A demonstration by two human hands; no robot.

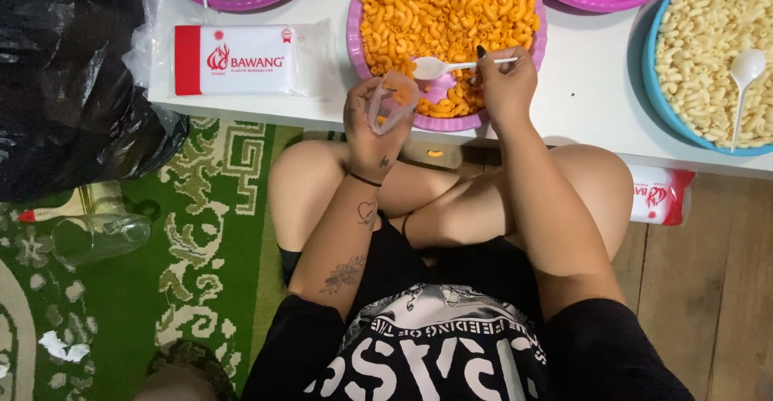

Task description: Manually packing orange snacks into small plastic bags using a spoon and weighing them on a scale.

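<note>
Table point(588, 71) space is taken by a purple plate point(354, 22) of orange macaroni point(447, 2). A small clear bag point(392, 99) is gripped by the left hand point(366, 123); a white spoon point(439, 66) is pinched by the right hand point(506, 87).

A blue bowl point(654, 87) of pale macaroni with a white spoon point(742, 79) stands on the tabletop point(588, 71). A black plastic bag point(56, 71) lies on the green carpet point(121, 304).
</note>
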